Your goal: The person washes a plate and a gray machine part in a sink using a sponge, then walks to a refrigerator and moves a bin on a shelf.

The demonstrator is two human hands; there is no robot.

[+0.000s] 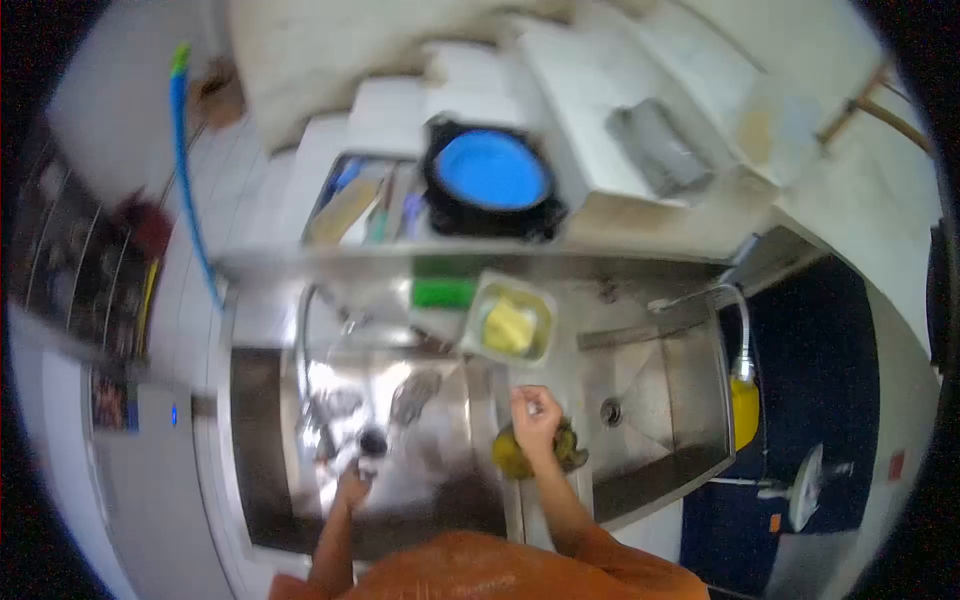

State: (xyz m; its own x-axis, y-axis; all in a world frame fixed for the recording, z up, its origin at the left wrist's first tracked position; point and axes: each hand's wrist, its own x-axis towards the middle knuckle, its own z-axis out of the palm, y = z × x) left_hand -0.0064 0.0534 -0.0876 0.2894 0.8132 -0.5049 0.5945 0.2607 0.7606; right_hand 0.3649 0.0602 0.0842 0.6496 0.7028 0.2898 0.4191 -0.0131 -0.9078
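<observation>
My left hand (352, 486) reaches low into the left sink basin (430, 485), close to the dark round drain (372, 442) and the hanging end of a faucet hose (316, 435). Blur smears its fingers. Over the steel divider, my right hand (537, 418) is closed with curled fingers; a small pale spot shows between them, and I cannot tell what it is. Just below that hand lies a yellow-green and dark lump (511, 456), partly covered by the wrist. A pale square tub (545, 350) with a yellow piece (510, 325) inside stands beyond the hand, beside a green block (445, 292).
The right basin (650, 385) has its own drain and a curved faucet (735, 300). Behind the sink, a black pot with a blue round inside (493, 168) and a tray of utensils (350, 205) sit on a white ledge. A blue hose (183, 170) rises at left.
</observation>
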